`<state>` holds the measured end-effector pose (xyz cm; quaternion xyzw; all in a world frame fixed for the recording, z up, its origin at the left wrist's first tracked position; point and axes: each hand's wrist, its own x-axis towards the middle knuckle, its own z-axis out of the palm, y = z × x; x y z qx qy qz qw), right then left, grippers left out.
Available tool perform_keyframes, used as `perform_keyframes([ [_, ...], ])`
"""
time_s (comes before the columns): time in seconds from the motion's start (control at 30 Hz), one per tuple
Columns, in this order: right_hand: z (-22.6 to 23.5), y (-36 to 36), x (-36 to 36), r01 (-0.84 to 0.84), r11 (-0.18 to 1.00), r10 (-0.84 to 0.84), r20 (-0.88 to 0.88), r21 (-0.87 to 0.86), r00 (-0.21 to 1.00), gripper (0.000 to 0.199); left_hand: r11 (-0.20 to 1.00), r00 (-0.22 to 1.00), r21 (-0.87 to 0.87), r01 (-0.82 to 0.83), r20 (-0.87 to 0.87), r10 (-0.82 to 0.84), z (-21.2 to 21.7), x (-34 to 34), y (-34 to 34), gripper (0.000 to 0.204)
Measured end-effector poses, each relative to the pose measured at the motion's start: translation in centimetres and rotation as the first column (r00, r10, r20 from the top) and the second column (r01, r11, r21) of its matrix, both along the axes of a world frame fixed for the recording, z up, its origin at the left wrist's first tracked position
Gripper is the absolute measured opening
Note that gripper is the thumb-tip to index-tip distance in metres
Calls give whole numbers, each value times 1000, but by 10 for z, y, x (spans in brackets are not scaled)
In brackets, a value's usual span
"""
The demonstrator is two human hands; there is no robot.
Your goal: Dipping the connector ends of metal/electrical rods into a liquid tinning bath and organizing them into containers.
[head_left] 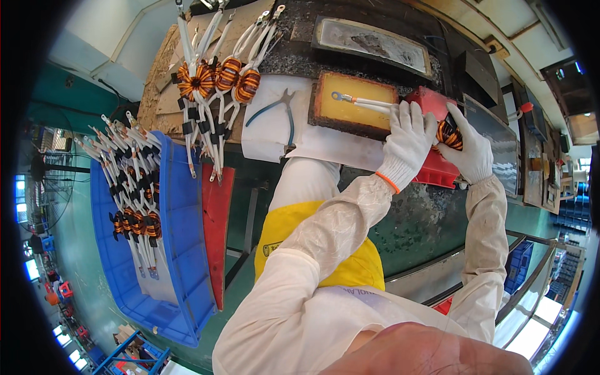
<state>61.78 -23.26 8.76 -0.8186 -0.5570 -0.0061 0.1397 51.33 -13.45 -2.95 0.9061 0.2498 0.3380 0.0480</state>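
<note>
Both my hands wear white gloves. My left hand (407, 140) is closed over the white lead (373, 104) of a copper-wound ring coil, its fingers pointing away from me. The lead reaches left, over a shallow brown-rimmed tray of yellow material (325, 119), and ends in a metal ring terminal (338, 96). My right hand (470, 152) grips the coil (447, 135) from the right, thumb and fingers on either side of it. The gloves hide part of the coil. Under and behind it are red plastic bins (437, 172).
Pliers with blue handles (292, 119) lie on white paper to the left. Beyond the yellow tray stands a rectangular pan with a silvery surface (375, 44). Several finished-looking coils (197, 81) lie at the table's left, above a blue crate (181, 250) of more coils.
</note>
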Motion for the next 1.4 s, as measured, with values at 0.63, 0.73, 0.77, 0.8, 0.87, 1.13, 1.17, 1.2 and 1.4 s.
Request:
perform_keyframes([
  [0.63, 3, 5, -1, 40, 998, -41, -17, -49, 999, 81, 999, 999, -39, 11, -38, -13, 2, -3, 2, 44],
  [0.73, 3, 6, 1, 25, 999, -25, -14, -45, 1000, 81, 1000, 1000, -23, 5, -27, -6, 0, -2, 2, 44],
  [0.77, 4, 6, 1, 24, 999, -25, -15, -44, 1000, 81, 1000, 1000, -24, 4, -28, -5, 0, -2, 3, 44],
  [0.8, 4, 6, 0, 25, 999, -26, -16, -45, 1000, 81, 1000, 1000, -24, 3, -29, -4, 0, -2, 3, 45],
  [0.87, 3, 6, 0, 24, 999, -25, -18, -45, 1000, 81, 1000, 1000, -20, 6, -28, -7, 0, -3, 3, 45],
  [1.13, 3, 2, -1, 17, 1000, -17, -14, 1, 1000, 83, 1000, 999, -10, 14, -43, -14, 5, -2, 1, 45],
  [1.17, 2, 0, 0, 17, 1000, -17, -13, 5, 1000, 83, 1000, 998, -13, 18, -54, -19, 5, -2, 1, 44],
  [1.2, 2, -2, 1, 6, 1000, -6, -6, -7, 1000, 83, 1000, 998, -15, 22, -64, -22, 6, -2, 0, 43],
  [1.4, -2, -2, -5, 18, 999, -17, 30, -31, 999, 82, 967, 972, -112, 227, 80, -219, 22, -36, 15, 63],
])
